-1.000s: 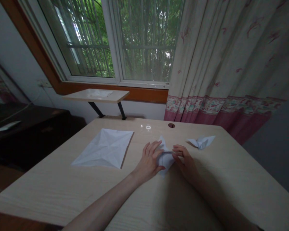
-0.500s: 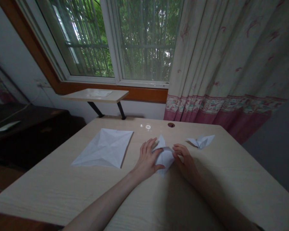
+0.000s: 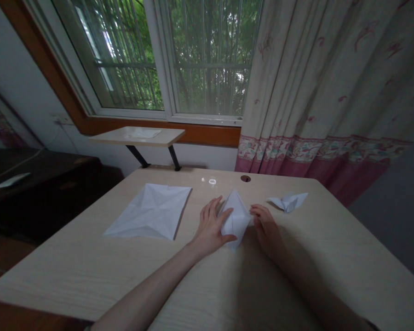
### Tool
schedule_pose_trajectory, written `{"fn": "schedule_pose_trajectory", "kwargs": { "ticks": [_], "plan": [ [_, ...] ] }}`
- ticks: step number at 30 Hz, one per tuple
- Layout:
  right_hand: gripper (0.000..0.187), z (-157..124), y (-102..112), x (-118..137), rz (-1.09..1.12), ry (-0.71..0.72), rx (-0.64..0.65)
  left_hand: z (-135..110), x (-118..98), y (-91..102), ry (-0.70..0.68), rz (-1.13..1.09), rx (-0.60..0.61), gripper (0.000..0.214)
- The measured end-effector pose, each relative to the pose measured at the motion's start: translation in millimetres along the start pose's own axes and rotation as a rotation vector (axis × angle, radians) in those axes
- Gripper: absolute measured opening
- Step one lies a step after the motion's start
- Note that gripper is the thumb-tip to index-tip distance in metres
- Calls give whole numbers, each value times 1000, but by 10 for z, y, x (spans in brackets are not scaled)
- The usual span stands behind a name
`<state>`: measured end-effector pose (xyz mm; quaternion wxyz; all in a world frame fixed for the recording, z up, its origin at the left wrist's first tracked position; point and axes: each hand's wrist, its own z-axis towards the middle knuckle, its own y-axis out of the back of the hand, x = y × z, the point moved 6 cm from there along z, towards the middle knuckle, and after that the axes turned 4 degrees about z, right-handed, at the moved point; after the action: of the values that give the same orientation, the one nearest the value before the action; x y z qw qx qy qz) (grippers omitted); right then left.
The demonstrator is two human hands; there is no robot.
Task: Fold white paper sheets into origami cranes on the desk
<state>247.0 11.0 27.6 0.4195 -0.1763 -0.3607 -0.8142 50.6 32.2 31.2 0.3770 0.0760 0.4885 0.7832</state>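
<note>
A folded white paper (image 3: 239, 222), kite-shaped with a crease down its middle, lies on the table in front of me. My left hand (image 3: 212, 226) rests on its left side, fingers spread, with the thumb and forefinger flat on the paper. At its right corner my right hand (image 3: 265, 226) has its fingers bent close together, the fingertips against the corner. The thumb's contact with the corner is hard to see. Farther right stands a folded paper figure (image 3: 289, 202) with two raised wings. Left of my hands lies a creased white paper sheet (image 3: 155, 211), opened out.
The light wood table (image 3: 124, 276) has a raised shelf (image 3: 117, 135) at its back left, bearing white paper (image 3: 143, 133). A round cable hole (image 3: 245, 179) is near the back edge. Behind are a window (image 3: 207, 59) and curtains (image 3: 317, 92); a dark desk (image 3: 55, 184) stands left.
The upper flap of the folded paper, raised before, now lies flatter and forms a point at the top. My right fingers have drawn closer together at the right corner. My left hand has barely moved.
</note>
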Motion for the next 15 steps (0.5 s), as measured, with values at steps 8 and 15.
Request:
{"fn": "schedule_pose_trajectory", "kwargs": {
  "ticks": [8, 15],
  "plan": [
    [21, -13, -50, -58, -105, -54, 81, -5, 44, -62, 36, -10, 48, 90],
    [25, -17, -91, -43, -114, -46, 166, -10, 101, -135, 71, -14, 93, 90]
  ]
}}
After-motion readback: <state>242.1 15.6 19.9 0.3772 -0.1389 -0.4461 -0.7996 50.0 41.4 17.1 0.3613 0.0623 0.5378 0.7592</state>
